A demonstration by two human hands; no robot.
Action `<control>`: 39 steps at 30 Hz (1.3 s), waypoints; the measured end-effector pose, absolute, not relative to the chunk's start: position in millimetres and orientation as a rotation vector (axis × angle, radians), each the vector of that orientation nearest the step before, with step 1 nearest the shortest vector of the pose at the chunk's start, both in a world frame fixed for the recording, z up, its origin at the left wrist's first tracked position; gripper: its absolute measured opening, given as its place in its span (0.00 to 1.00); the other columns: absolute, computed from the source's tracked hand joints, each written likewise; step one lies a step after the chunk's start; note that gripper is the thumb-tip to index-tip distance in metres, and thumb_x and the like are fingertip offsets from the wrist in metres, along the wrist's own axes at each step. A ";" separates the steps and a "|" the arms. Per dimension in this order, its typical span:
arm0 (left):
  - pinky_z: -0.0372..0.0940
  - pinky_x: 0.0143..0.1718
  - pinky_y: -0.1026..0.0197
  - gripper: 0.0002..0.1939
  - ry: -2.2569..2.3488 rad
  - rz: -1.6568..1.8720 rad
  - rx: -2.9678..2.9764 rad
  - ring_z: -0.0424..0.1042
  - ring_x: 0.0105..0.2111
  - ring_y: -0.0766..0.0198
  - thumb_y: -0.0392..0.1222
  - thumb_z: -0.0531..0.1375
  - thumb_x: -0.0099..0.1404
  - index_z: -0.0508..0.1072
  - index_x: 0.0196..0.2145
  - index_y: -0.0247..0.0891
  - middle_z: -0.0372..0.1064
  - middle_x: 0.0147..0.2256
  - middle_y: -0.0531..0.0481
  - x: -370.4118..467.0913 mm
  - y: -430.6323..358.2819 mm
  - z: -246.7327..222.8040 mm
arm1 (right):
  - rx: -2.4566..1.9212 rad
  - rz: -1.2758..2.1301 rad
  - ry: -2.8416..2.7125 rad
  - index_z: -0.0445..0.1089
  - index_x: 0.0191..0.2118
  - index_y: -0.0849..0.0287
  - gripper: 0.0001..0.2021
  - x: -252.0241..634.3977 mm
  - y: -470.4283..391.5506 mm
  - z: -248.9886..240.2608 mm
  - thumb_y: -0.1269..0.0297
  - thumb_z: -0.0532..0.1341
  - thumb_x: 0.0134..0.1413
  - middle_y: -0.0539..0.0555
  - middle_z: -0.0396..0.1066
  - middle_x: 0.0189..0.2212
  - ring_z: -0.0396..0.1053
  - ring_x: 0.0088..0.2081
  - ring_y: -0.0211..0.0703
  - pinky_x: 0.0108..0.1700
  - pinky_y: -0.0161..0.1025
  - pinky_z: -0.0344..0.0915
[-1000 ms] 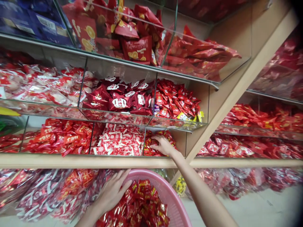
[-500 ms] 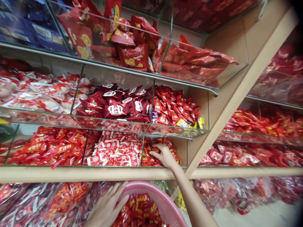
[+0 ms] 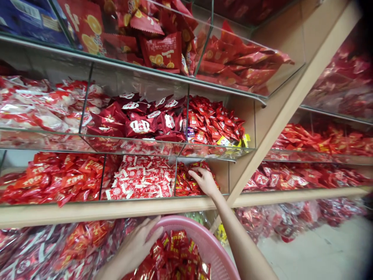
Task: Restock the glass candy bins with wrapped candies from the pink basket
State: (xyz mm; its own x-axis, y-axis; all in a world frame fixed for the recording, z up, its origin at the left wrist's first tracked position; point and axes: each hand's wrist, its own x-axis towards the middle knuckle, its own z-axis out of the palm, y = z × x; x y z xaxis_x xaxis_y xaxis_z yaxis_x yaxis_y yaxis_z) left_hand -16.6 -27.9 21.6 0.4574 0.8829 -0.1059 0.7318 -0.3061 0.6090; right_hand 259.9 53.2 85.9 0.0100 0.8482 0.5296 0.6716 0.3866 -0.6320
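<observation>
My right hand [image 3: 204, 180] reaches into the lowest right compartment, over small red-and-gold wrapped candies [image 3: 186, 182]. Its thumb and fingers are apart; the fingertips lie at the pile, and no candy shows between them. Below the shelf's wooden front edge is a pink plastic basket [image 3: 214, 245], partly filled with red-and-gold wrapped candies [image 3: 177, 252]. At the basket's left rim my left hand [image 3: 138, 243] has its fingers stretched out and its thumb apart, reaching over the inner side. The bottom of the basket falls outside the picture.
Red-and-white candies [image 3: 142, 179] fill the neighbouring compartment. Glass dividers and a glass-fronted shelf [image 3: 136, 146] lie just above my right hand. A slanting wooden upright [image 3: 271, 120] stands to the right. Bagged goods [image 3: 37, 249] lie below the shelf on the left.
The shelves sit slightly higher in the picture, and more of the basket's contents shows. My right hand stays in the same compartment, its fingers slightly shifted. My left hand remains at the basket rim.
</observation>
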 end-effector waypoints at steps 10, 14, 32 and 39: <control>0.58 0.52 0.49 0.25 1.300 0.350 2.462 0.62 0.53 0.52 0.56 0.49 0.61 0.64 0.53 0.46 0.63 0.54 0.46 -21.4 -36.3 65.6 | -1.373 0.270 -1.686 0.72 0.34 0.61 0.18 261.7 56.8 81.4 0.50 0.55 0.52 0.55 0.74 0.31 0.69 0.33 0.43 0.37 0.37 0.63; 0.66 0.39 0.61 0.16 1.096 0.927 2.356 0.71 0.38 0.63 0.49 0.47 0.65 0.67 0.46 0.43 0.71 0.41 0.50 -0.5 -19.3 104.2 | -1.379 0.287 -1.687 0.72 0.34 0.61 0.18 261.4 57.0 81.0 0.50 0.55 0.52 0.55 0.74 0.31 0.69 0.33 0.42 0.37 0.36 0.63; 0.66 0.35 0.61 0.21 1.525 1.384 2.681 0.72 0.40 0.58 0.40 0.49 0.64 0.55 0.54 0.32 0.69 0.44 0.39 66.8 24.3 68.1 | -1.387 0.274 -1.686 0.72 0.35 0.61 0.19 260.6 48.5 97.7 0.50 0.55 0.51 0.54 0.74 0.31 0.70 0.33 0.43 0.37 0.36 0.63; 0.65 0.39 0.60 0.22 1.538 1.438 2.668 0.72 0.39 0.60 0.39 0.49 0.64 0.56 0.55 0.33 0.71 0.43 0.42 69.3 24.7 65.7 | -1.451 0.433 -1.906 0.70 0.44 0.61 0.22 278.4 23.5 96.0 0.52 0.61 0.47 0.58 0.72 0.42 0.69 0.42 0.47 0.46 0.41 0.62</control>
